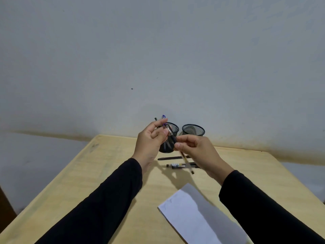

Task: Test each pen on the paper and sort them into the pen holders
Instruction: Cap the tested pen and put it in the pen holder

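Above the table [98,173], both hands work one pen [175,141].
Left hand [151,140] grips its cap end; right hand [195,148] pinches the barrel just below.

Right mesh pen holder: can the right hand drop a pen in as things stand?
Probably yes. The right mesh pen holder stands open-topped just beyond the right hand, with nothing visible across its mouth. The hand's grip is on a pen also held by the left hand, which must release first.

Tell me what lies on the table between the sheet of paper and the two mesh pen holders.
In the head view, loose pens lie on the table between the paper and the mesh pen holders, partly hidden behind the right hand.
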Tool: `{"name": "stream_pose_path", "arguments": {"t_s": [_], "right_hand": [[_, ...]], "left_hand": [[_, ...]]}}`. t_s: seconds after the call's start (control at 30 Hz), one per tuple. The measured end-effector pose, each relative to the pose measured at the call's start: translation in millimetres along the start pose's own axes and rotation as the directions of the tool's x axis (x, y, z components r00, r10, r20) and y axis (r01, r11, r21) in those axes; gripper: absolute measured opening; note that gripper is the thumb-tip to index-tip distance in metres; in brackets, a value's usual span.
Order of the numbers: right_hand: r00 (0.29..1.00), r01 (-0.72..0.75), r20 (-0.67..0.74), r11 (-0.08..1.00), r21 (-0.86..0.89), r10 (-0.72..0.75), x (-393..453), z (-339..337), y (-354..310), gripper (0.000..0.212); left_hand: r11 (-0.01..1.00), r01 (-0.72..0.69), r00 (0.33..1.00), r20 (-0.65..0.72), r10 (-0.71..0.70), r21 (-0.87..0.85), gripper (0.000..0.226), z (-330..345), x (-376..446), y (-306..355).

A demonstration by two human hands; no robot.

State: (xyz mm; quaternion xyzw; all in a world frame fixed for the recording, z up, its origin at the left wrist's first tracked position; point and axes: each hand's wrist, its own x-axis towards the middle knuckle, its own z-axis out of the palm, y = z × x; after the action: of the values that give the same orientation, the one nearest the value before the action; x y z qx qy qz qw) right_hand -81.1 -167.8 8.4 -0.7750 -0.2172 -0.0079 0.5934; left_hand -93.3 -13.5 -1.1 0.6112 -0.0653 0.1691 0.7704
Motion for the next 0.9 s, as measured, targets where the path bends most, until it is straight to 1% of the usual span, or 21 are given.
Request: {"name": "stream_pose_path", "arguments": {"t_s": [0.07, 0.1, 0.17, 0.2, 0.23, 0.3, 0.4, 0.53, 0.63, 0.77, 0.9], "right_hand": [[0.997, 0.020, -0.069, 0.988, -0.153, -0.031, 29, -6, 2, 0.009], [0.992, 0.025, -0.112, 0.975, -0.223, -0.051, 45, -9, 2, 0.006], [0.974, 0.049, -0.192, 0.941, -0.334, -0.119, 76, -13, 0, 0.008], [0.964, 0.064, -0.219, 0.930, -0.363, -0.152, 90, -14, -3, 0.009], [0.955, 0.078, -0.240, 0.927, -0.366, -0.175, 103, -13, -5, 0.009], [0.941, 0.103, -0.267, 0.928, -0.358, -0.208, 124, -9, -4, 0.007], [0.935, 0.106, -0.257, 0.885, -0.452, -0.243, 146, -1, 7, 0.011], [0.962, 0.036, -0.209, 0.845, -0.533, -0.173, 156, 6, 30, 0.019], [0.975, -0.018, -0.194, 0.820, -0.571, -0.113, 156, 8, 43, 0.022], [0.980, -0.035, -0.177, 0.788, -0.615, -0.095, 155, 7, 50, 0.025], [0.974, -0.031, -0.197, 0.798, -0.602, -0.111, 151, 5, 48, 0.024]], "left_hand": [[0.994, 0.005, 0.997, -0.072, 0.003, 0.113, 0.036, -1, 18, -9], [0.981, 0.032, 0.992, -0.127, -0.008, 0.191, 0.045, -2, 28, -16], [0.913, 0.137, 0.973, -0.226, -0.051, 0.383, 0.063, -4, 45, -30], [0.871, 0.188, 0.963, -0.259, -0.074, 0.453, 0.071, -4, 52, -38], [0.845, 0.220, 0.957, -0.277, -0.090, 0.488, 0.076, -4, 59, -45], [0.838, 0.247, 0.953, -0.276, -0.121, 0.486, 0.084, -3, 70, -57], [0.864, 0.244, 0.953, -0.273, -0.130, 0.440, 0.084, -3, 80, -73], [0.921, 0.194, 0.957, -0.270, -0.103, 0.338, 0.070, -4, 87, -88], [0.946, 0.185, 0.953, -0.284, -0.107, 0.266, 0.069, -3, 88, -92], [0.947, 0.184, 0.955, -0.276, -0.109, 0.263, 0.071, -6, 91, -95], [0.947, 0.193, 0.955, -0.272, -0.121, 0.257, 0.071, -7, 89, -89]]}}
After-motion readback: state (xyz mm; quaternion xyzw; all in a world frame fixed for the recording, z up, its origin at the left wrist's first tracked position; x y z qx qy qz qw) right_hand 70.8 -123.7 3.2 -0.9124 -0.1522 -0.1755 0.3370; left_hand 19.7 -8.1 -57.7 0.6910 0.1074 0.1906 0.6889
